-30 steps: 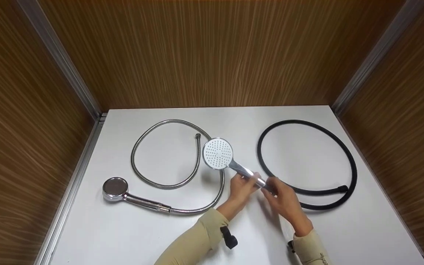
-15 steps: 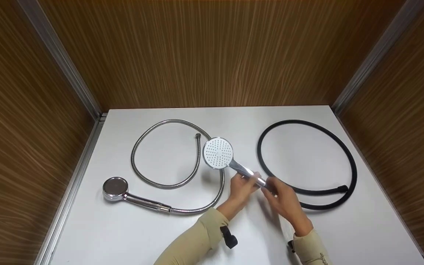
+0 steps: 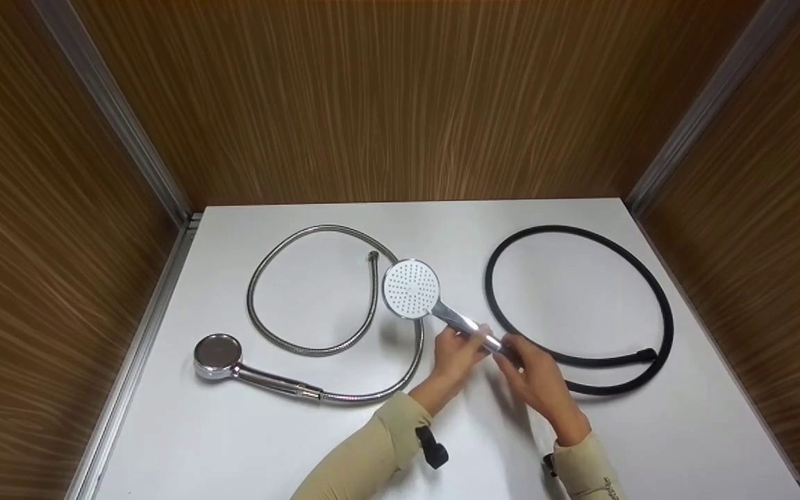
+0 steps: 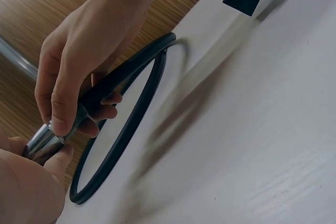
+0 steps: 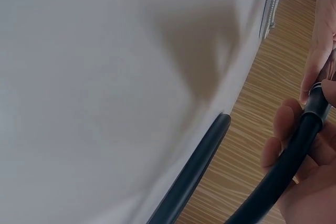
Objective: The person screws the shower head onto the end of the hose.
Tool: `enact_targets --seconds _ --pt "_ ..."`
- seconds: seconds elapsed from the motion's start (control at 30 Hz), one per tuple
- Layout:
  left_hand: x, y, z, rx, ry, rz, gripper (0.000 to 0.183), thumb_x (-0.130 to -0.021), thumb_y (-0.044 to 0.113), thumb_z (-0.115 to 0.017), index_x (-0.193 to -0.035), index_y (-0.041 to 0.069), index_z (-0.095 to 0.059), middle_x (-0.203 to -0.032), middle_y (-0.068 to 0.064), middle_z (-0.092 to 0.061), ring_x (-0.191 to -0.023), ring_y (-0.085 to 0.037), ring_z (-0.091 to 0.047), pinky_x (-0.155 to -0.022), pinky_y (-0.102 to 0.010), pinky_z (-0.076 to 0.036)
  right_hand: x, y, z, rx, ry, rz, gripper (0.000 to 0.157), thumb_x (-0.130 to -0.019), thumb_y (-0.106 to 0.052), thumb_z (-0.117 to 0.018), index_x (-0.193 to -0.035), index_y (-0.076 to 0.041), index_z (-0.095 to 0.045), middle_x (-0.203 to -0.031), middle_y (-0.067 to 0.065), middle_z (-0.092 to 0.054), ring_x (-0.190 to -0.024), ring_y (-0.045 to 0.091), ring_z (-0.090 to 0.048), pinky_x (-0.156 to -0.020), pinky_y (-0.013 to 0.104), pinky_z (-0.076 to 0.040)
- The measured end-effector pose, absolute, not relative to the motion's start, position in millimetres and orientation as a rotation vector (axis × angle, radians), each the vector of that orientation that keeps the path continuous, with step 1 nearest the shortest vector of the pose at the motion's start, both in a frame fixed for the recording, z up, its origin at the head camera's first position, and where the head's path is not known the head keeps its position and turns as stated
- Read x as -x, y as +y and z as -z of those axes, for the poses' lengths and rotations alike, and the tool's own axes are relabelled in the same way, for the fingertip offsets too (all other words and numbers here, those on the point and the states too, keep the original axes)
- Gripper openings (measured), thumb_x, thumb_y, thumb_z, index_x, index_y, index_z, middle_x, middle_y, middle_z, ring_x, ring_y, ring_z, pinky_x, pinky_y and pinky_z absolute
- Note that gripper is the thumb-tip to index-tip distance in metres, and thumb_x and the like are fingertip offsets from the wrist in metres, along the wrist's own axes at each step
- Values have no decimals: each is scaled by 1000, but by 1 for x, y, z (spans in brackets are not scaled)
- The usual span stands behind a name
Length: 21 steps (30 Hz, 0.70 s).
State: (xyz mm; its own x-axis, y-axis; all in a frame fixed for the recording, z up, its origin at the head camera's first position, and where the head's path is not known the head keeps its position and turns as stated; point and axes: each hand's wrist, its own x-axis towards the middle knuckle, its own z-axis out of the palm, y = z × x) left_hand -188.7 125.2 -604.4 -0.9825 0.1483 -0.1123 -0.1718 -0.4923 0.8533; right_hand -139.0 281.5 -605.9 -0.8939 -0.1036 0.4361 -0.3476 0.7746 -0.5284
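My left hand (image 3: pixel 454 357) grips the chrome handle of a shower head (image 3: pixel 411 289), whose round white nozzle plate faces up, raised over the table. At the handle's lower end, my right hand (image 3: pixel 533 375) pinches the end fitting (image 5: pixel 317 106) of a black shower hose (image 3: pixel 664 305). In the left wrist view, thumb and fingers wrap this fitting right against the chrome handle (image 4: pixel 44 144); the joint is partly hidden by fingers. From the right hand the hose curves away into a large loop on the table, its other end lying inside the loop.
Left on the white table (image 3: pixel 185 444) lies a second, chrome shower head (image 3: pixel 217 355), joined to a coiled metal hose (image 3: pixel 253 278). That hose passes beneath the held head in the head view. Wood-grain panels (image 3: pixel 400 104) enclose the back and sides.
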Motion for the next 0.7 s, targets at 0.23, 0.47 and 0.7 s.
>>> enact_targets --seconds 0.23,0.47,0.7 --pt "189 124 605 45 1479 -2562 19 -95 3 -74 -108 -8 -65 -99 -19 -76 -92 -23 -77 -90 -42 -69 139 282 609 -281 -2581 -844 27 -91 -11 -82 -112 -6 -67 -84 1 -70 -70 13 -61 -60 25 -53" --pt "189 124 604 46 1484 -2561 19 -95 2 -74 -108 -9 -65 -96 -18 -75 -91 -25 -77 -90 -42 -69 139 281 607 -298 -2575 -870 29 -88 -6 -85 -111 -7 -67 -92 3 -75 -80 13 -69 -69 31 -63" --pt "189 125 603 64 1479 -2545 20 -96 3 -74 -109 -9 -65 -99 -19 -76 -94 -27 -78 -91 -40 -69 140 281 605 -311 -2566 -876 26 -90 -4 -83 -111 -8 -69 -95 2 -74 -80 11 -67 -68 29 -62"
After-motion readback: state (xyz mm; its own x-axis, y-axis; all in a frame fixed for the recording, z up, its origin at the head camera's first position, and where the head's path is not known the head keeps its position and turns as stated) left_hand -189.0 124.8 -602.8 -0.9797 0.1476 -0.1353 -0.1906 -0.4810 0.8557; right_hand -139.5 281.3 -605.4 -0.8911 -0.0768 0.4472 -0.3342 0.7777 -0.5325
